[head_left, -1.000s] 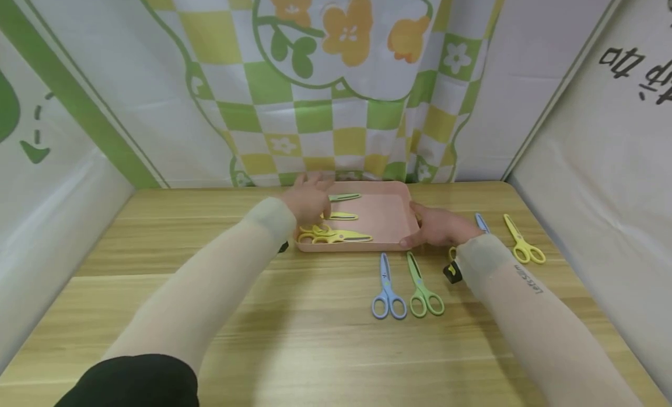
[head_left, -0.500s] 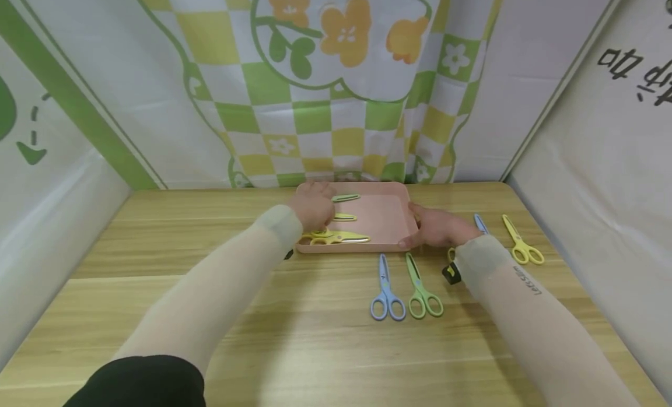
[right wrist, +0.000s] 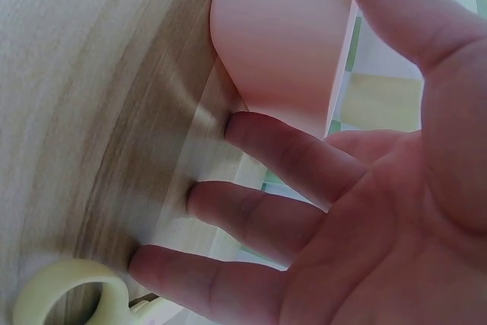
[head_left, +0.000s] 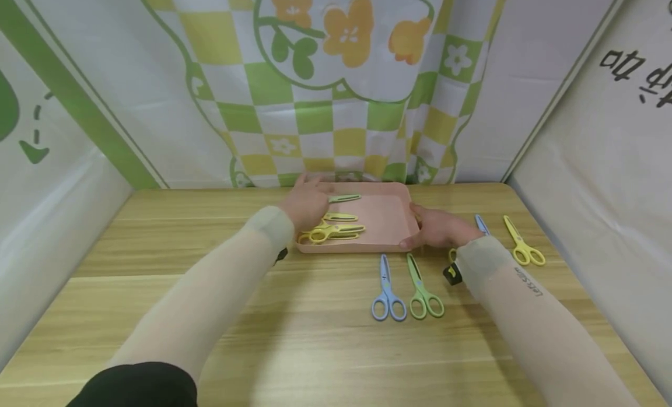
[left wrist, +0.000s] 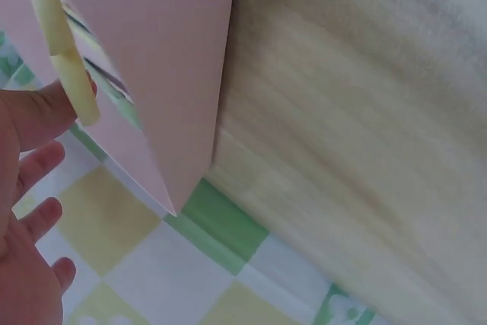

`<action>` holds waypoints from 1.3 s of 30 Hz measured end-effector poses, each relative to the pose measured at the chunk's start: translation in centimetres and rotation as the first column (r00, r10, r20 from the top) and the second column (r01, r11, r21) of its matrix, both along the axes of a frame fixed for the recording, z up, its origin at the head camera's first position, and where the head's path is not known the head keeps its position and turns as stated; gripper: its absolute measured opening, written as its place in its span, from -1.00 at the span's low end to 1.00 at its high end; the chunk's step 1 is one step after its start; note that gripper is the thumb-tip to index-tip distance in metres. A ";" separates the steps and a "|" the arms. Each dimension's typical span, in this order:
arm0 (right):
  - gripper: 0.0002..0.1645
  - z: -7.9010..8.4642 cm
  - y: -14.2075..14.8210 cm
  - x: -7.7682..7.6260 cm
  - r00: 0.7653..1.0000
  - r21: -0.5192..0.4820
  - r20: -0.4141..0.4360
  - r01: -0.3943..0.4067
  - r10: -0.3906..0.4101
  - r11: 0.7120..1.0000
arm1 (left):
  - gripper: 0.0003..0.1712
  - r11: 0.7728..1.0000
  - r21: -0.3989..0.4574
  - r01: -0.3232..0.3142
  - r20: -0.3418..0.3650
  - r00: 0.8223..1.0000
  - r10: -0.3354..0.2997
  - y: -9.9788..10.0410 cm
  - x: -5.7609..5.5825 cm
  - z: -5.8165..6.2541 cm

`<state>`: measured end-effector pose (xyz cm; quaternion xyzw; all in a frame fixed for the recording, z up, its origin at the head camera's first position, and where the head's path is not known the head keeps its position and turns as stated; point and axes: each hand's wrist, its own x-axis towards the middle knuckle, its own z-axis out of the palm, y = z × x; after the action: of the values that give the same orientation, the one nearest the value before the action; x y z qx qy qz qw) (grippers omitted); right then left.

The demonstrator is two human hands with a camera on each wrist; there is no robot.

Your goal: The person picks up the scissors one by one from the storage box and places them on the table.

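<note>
A shallow pink tray (head_left: 388, 211) stands at the back of the table. My left hand (head_left: 306, 204) is over its left end. Between thumb and a finger it pinches yellow scissors (left wrist: 65, 58), whose other fingers spread apart from them in the left wrist view. In the head view these scissors overlap another yellow pair at the tray's front. Behind lie a yellow pair (head_left: 347, 217) and green scissors (head_left: 346, 197), handles hidden by my hand. My right hand (head_left: 440, 227) rests against the tray's right end, thumb by the front corner, lower fingers extended toward the table in the right wrist view.
In front of the tray lie blue scissors (head_left: 385, 293) and green scissors (head_left: 420, 287). To the right are yellow scissors (head_left: 521, 244) and blue scissors (head_left: 481, 223), partly behind my right wrist. A checked curtain (head_left: 349, 115) hangs directly behind the tray.
My left hand shifted right, then back left. One yellow pair now sits higher and overlaps the front pair, whose blades show beneath. My right hand has stayed at the tray's end.
</note>
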<state>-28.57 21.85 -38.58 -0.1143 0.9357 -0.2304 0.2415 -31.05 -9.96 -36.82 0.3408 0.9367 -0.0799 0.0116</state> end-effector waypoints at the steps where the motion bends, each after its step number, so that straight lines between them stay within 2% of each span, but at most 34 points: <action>1: 0.45 0.0 0.0 0.0 1.000 -0.010 0.005 0.002 -0.001 1.000 | -0.72 1.000 0.027 -0.014 0.004 1.000 0.014 -0.3 0.0 0.0; 4: 0.46 0.0 0.1 0.1 1.000 -0.029 0.016 0.009 -0.008 1.000 | -0.65 0.989 0.132 -0.073 0.030 0.997 0.070 -1.1 0.3 -0.2; 9: 0.46 -0.1 0.1 0.0 1.000 -0.022 0.005 -0.002 0.002 1.000 | -0.72 0.953 0.269 -0.140 0.020 0.990 0.140 -2.1 1.3 -0.3; 14: 0.47 -0.1 0.1 0.0 1.000 -0.010 0.001 -0.001 0.001 1.000 | -0.72 0.923 0.337 -0.186 -0.001 0.980 0.198 -2.8 3.5 -0.1; 18: 0.48 -0.1 0.0 0.0 1.000 -0.006 0.006 0.005 -0.005 1.000 | -0.66 0.913 0.346 -0.214 -0.003 0.973 0.229 -3.0 5.9 0.3; 21: 0.48 0.0 0.0 0.0 1.000 0.008 0.008 0.010 -0.010 1.000 | -0.63 0.915 0.336 -0.222 -0.015 0.970 0.241 -3.1 7.9 0.4; 25: 0.49 0.2 0.0 0.1 1.000 0.022 0.014 0.015 -0.016 1.000 | -0.62 0.919 0.329 -0.218 -0.035 0.969 0.243 -3.2 10.1 -0.1; 28: 0.49 0.2 0.0 0.1 1.000 0.023 0.017 0.013 -0.013 1.000 | -0.63 0.922 0.326 -0.207 -0.020 0.974 0.225 -3.3 11.4 -1.0; 34: 0.48 0.2 -0.1 0.2 1.000 0.002 0.026 0.017 -0.017 1.000 | -0.63 0.928 0.294 -0.229 0.083 0.973 0.214 -2.9 13.7 -2.5; 39: 0.46 0.4 -0.3 0.3 0.999 -0.024 0.043 0.031 -0.029 0.999 | -0.67 0.925 0.313 -0.214 0.065 0.977 0.204 -2.4 15.5 -2.6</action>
<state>-28.26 21.57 -38.16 -0.0983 0.9290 -0.2480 0.2566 -15.56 -12.33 -39.41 0.2376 0.9679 0.0792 -0.0203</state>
